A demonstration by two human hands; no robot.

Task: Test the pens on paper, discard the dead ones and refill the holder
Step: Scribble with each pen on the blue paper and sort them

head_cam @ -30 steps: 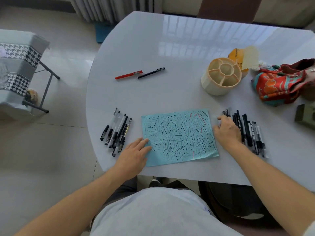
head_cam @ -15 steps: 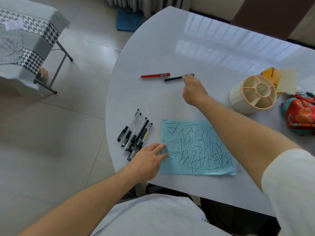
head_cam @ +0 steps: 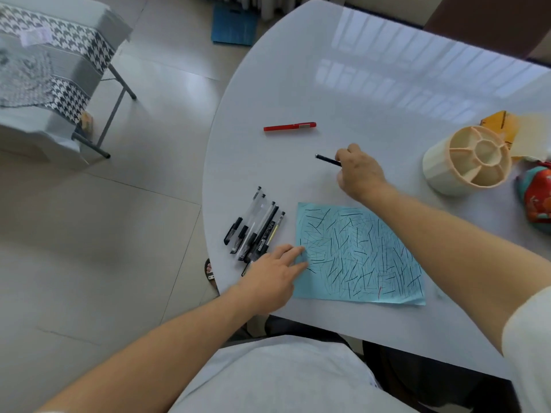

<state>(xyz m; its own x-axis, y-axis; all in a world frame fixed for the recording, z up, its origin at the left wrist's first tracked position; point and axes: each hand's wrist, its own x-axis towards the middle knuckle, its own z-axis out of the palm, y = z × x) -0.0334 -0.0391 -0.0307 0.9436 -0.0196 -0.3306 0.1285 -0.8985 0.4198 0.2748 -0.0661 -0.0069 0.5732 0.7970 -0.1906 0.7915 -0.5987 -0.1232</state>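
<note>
My right hand [head_cam: 359,171] grips a thin black pen [head_cam: 327,160] just above the table, its free end pointing left. A red pen [head_cam: 289,127] lies alone farther back on the white table [head_cam: 343,84]. A light blue paper [head_cam: 357,254] covered in short ink strokes lies near the front edge. My left hand [head_cam: 272,277] rests flat with fingers apart on the paper's left corner. A bundle of several black and clear pens [head_cam: 256,228] lies just left of the paper. The cream round pen holder [head_cam: 468,160] with empty compartments stands at the right.
A colourful red and teal cloth [head_cam: 536,198] and a yellow object with cream paper [head_cam: 504,126] lie beside the holder at the right edge. A houndstooth-covered stand [head_cam: 50,70] is on the floor to the left. A sandalled foot [head_cam: 210,272] shows by the table edge.
My right hand left the pens on the right, reached to the far black pen, picked it up and drew it back toward the paper. The view has swung left; my left hand stayed put.
</note>
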